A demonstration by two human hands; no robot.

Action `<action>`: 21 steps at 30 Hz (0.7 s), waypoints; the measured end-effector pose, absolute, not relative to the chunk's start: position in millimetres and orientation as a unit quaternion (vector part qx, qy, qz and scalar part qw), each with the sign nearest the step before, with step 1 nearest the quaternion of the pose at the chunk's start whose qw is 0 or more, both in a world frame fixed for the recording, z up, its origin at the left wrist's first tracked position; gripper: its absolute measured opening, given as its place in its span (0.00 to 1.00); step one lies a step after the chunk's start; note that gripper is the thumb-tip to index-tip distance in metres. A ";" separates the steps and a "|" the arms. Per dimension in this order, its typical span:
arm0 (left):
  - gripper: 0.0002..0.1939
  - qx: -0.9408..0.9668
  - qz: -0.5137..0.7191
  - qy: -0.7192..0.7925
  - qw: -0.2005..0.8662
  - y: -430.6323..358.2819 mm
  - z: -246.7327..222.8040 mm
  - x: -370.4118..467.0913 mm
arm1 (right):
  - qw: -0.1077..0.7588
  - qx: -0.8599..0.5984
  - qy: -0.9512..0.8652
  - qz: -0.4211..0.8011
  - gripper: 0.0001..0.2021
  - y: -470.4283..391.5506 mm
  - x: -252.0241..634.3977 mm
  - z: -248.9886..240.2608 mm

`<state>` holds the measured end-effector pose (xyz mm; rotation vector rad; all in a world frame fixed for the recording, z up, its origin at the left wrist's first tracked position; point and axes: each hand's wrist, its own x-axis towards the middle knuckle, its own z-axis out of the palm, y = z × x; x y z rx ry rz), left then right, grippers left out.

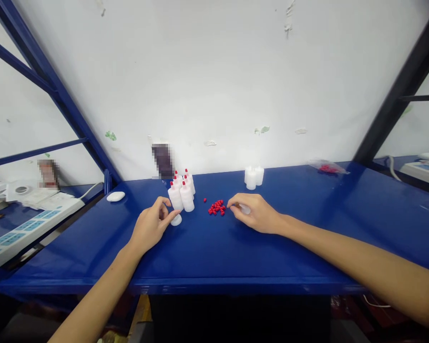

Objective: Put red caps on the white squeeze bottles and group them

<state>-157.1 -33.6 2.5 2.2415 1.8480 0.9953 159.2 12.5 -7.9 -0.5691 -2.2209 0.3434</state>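
My left hand is at the left of a cluster of white squeeze bottles with red-tipped nozzles. Its thumb crosses in front of a white bottle, whose base shows below; the curled fingers hide much of the rest. Over on the right, my right hand is curled round a small white bottle, partly hidden by the fingers. Its fingertips come close to a loose pile of small red caps. One red cap lies apart from the pile.
Several white bottles without red tips stand near the wall. A plastic bag of red caps lies at the back right. A white rounded object sits on the blue table at left, near a power strip.
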 end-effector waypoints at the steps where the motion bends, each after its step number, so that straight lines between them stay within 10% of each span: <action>1: 0.13 0.721 0.343 0.602 0.022 -35.4 3.0 -155.8 | 0.395 -0.231 -0.878 0.139 0.06 12.7 159.1 -7.7; 21: 0.19 0.850 0.242 0.468 -0.034 -39.8 3.2 -135.6 | 0.329 -0.364 -0.849 0.198 0.18 9.6 151.0 -6.1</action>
